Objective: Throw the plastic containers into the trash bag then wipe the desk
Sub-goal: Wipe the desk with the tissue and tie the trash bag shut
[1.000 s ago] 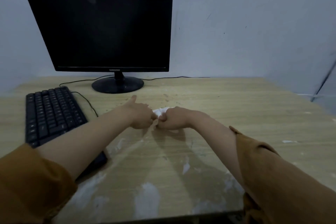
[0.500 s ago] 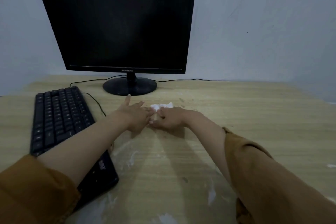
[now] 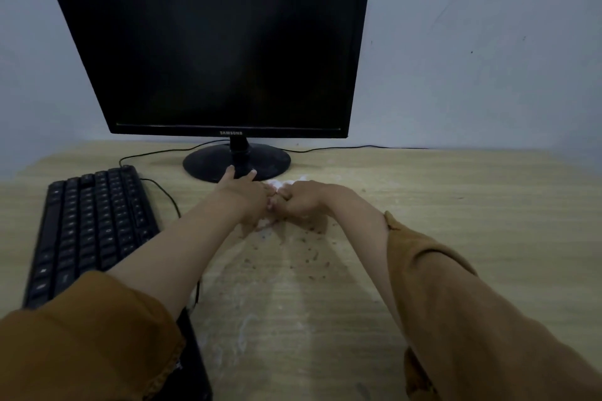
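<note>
Both my hands meet on the wooden desk point(image 3: 456, 238), just in front of the monitor's base. A crumpled white tissue point(image 3: 280, 184) shows between and beyond the knuckles. My right hand point(image 3: 301, 202) is a fist closed on the tissue. My left hand point(image 3: 246, 197) presses beside it, thumb and one finger stretched toward the monitor base; whether it grips the tissue is unclear. Small brown crumbs point(image 3: 306, 254) and white smears point(image 3: 241, 335) lie on the desk nearer to me. No plastic containers or trash bag are in view.
A black monitor point(image 3: 211, 42) stands at the back on a round base point(image 3: 208, 163), close to my left fingers. A black keyboard point(image 3: 88, 231) lies to the left, with its cable point(image 3: 169, 198) running past my left wrist. A wall closes the back.
My hands have slid away from me with the tissue, from mid-desk to just before the monitor base. My view has moved forward and nearer to the monitor.
</note>
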